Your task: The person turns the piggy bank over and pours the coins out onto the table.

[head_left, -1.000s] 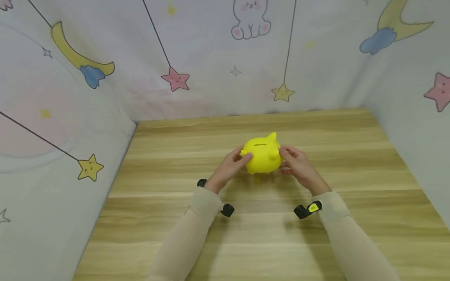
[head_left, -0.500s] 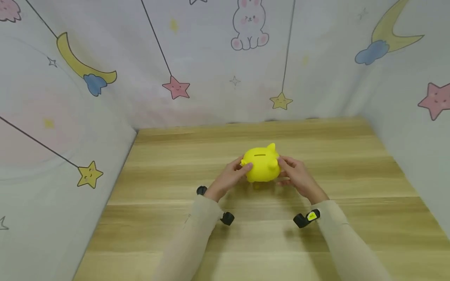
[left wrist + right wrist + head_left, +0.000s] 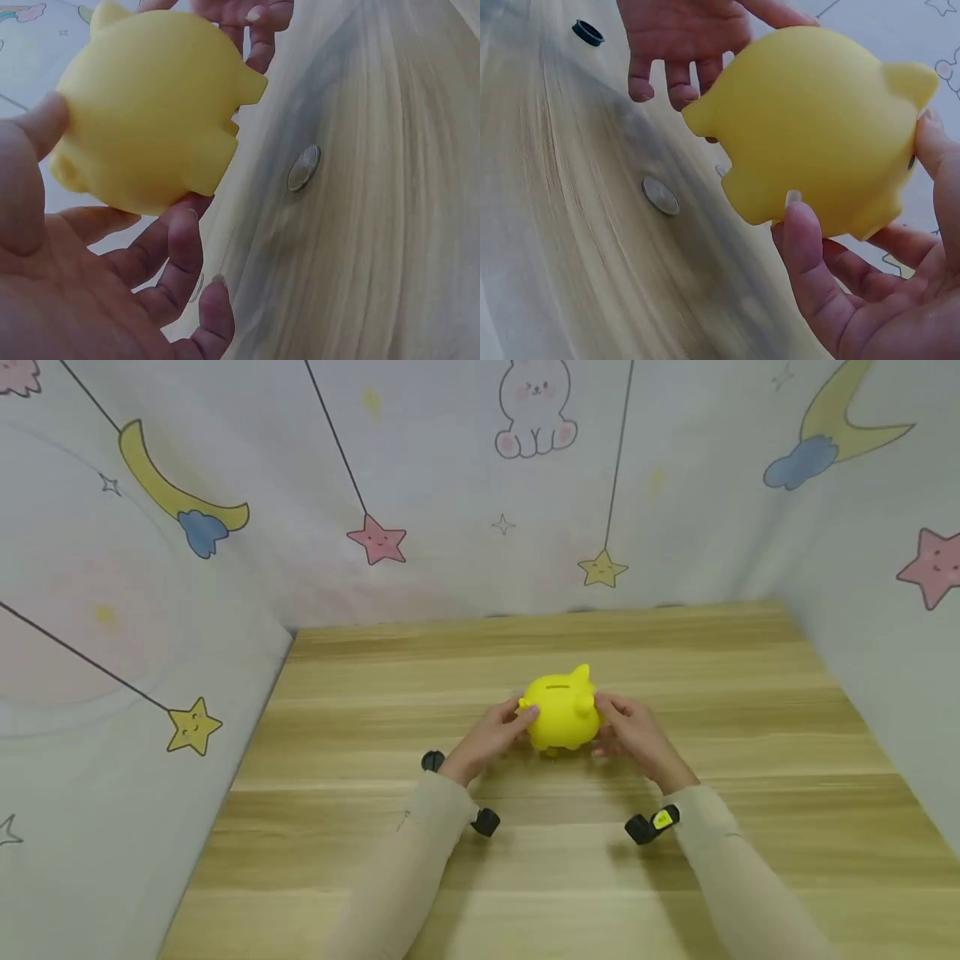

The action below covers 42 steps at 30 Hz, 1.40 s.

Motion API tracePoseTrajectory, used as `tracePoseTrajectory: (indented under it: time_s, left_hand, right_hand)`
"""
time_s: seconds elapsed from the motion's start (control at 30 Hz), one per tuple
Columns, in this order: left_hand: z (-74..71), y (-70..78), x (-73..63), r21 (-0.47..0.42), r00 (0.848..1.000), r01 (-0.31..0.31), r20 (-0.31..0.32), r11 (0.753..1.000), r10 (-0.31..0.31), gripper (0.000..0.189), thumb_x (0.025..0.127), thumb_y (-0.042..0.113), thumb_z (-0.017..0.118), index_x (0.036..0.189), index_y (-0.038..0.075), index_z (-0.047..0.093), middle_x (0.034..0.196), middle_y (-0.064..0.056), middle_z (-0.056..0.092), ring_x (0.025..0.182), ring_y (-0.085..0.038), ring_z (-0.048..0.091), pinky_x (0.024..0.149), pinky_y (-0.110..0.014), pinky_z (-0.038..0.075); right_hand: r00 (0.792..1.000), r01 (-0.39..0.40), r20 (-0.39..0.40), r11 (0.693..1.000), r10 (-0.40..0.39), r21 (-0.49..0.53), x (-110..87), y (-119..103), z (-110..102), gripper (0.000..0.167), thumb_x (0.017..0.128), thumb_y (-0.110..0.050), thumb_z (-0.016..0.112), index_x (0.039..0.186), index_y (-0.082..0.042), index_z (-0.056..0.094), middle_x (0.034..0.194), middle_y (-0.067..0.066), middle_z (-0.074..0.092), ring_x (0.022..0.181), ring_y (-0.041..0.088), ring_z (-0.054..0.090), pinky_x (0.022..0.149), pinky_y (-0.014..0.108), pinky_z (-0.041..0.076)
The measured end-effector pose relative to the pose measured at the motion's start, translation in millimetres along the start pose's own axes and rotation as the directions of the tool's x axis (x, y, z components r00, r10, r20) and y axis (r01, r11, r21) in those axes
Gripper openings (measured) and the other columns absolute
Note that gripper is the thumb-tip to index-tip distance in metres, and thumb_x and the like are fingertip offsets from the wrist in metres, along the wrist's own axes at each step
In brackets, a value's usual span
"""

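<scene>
piggy bank point(image 3: 562, 714): plain yellow | table point(image 3: 337, 710): streaked tan wood grain | sleeves point(image 3: 438, 814): beige | coin point(image 3: 304, 168): silvery | far wall point(image 3: 450, 468): whitish, bears pink and yellow stars

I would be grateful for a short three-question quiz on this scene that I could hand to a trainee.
1. True or false: the left hand alone holds the piggy bank.
2. Multiple choice: in the left wrist view, which of these lies on the wooden table?
A) a spoon
B) a coin
C) a glove
3. Fill in the blank: in the head view, the narrow slot shows on the ____ of the piggy bank.

Key:
1. False; the right hand holds it too.
2. B
3. top
</scene>
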<state>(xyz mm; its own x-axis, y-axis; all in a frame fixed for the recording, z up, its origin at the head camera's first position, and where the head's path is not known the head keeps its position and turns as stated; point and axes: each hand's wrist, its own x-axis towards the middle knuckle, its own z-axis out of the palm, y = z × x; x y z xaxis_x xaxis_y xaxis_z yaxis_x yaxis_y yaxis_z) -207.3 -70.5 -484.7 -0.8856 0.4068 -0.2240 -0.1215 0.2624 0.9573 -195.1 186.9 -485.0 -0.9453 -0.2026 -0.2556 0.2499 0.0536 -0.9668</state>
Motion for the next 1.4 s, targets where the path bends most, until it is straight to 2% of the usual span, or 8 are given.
tracePoseTrajectory:
  time_s: [0.13,0.3,0.47,0.6,0.83,1.13,1.27,1.4]
  left_hand:
    - [-2.5,-7.2,1.2,0.013,0.999,0.035,0.015,0.999,-0.035,0.079,0.096,0.059,0.055,0.158,0.018,0.027,0.104,-0.022,0.058,0.094,-0.037,0.051,0.071,-0.038,0.038]
    - [-1.7,-0.8,7.2,-0.011,0.999,0.034,-0.022,0.999,-0.034,0.078,0.093,0.065,0.054,0.151,0.015,0.04,0.103,-0.011,0.061,0.094,-0.031,0.054,0.073,-0.037,0.04]
    - [-0.7,10.5,10.1,-0.004,0.992,0.051,-0.114,0.999,-0.052,0.071,0.09,0.072,0.051,0.111,0.004,0.063,0.087,-0.01,0.064,0.084,-0.03,0.059,0.082,-0.045,0.048]
    - [1.6,14.2,7.8,0.037,0.981,0.115,-0.159,0.993,-0.108,0.079,0.089,0.078,0.043,0.078,0.004,0.066,0.068,-0.012,0.063,0.067,-0.028,0.06,0.07,-0.041,0.05]
    - [6.2,21.3,11.6,0.113,0.962,0.207,-0.206,0.972,-0.181,0.084,0.088,0.081,0.036,0.059,0.006,0.061,0.053,-0.007,0.057,0.05,-0.021,0.051,0.051,-0.03,0.04]
    - [-0.4,22.5,11.1,0.08,0.977,0.17,-0.146,0.982,-0.157,0.084,0.09,0.079,0.039,0.08,0.002,0.07,0.07,-0.011,0.066,0.067,-0.029,0.063,0.067,-0.038,0.052]
    - [-5.3,20.0,10.0,0.054,0.993,0.096,-0.067,0.994,-0.092,0.07,0.095,0.067,0.046,0.109,0.002,0.068,0.088,-0.017,0.067,0.086,-0.037,0.065,0.085,-0.047,0.052]
    - [-10.5,16.3,9.4,-0.002,0.999,0.033,-0.014,0.999,-0.033,0.066,0.096,0.054,0.059,0.144,0.01,0.05,0.109,-0.015,0.062,0.103,-0.037,0.061,0.096,-0.052,0.045]
  right_hand:
    - [1.0,-0.029,0.006,1.0,0.029,0.0,2.3,4.2,2.2,0.071,0.1,-0.052,0.05,0.147,0.0,0.042,0.133,0.021,0.052,0.09,0.023,0.067,0.072,0.037,0.058]
    - [0.999,-0.039,-0.034,0.999,0.038,-0.03,7.4,-0.9,2.3,0.079,0.098,-0.06,0.047,0.144,0.004,0.045,0.129,0.023,0.052,0.086,0.022,0.067,0.069,0.035,0.058]
    - [0.993,-0.091,-0.08,0.993,0.085,-0.075,13.9,-8.2,8.3,0.09,0.091,-0.074,0.044,0.126,0.008,0.055,0.098,0.017,0.063,0.069,0.021,0.066,0.058,0.031,0.057]
    - [0.985,-0.161,-0.078,0.976,0.15,-0.148,14.2,-10.9,15.6,0.091,0.088,-0.081,0.036,0.1,0.006,0.06,0.07,0.014,0.065,0.052,0.018,0.061,0.05,0.029,0.052]
    - [0.976,-0.219,-0.062,0.93,0.21,-0.294,14.9,-17.9,12.6,0.089,0.09,-0.081,0.024,0.073,-0.002,0.062,0.058,0.007,0.06,0.044,0.012,0.048,0.043,0.023,0.04]
    - [0.984,-0.18,-0.066,0.922,0.168,-0.342,16.9,-25.5,9.6,0.089,0.091,-0.08,0.027,0.085,0.001,0.064,0.064,0.011,0.063,0.05,0.016,0.056,0.048,0.028,0.048]
    - [0.997,-0.076,-0.038,0.943,0.068,-0.325,15.1,-25.6,5.4,0.087,0.095,-0.074,0.033,0.113,0.006,0.06,0.088,0.017,0.065,0.07,0.027,0.065,0.062,0.04,0.057]
    - [0.997,0.068,0.057,0.969,-0.056,-0.239,14.7,-24.5,-2.2,0.074,0.102,-0.057,0.042,0.145,0.003,0.041,0.122,0.024,0.054,0.096,0.034,0.062,0.08,0.05,0.056]
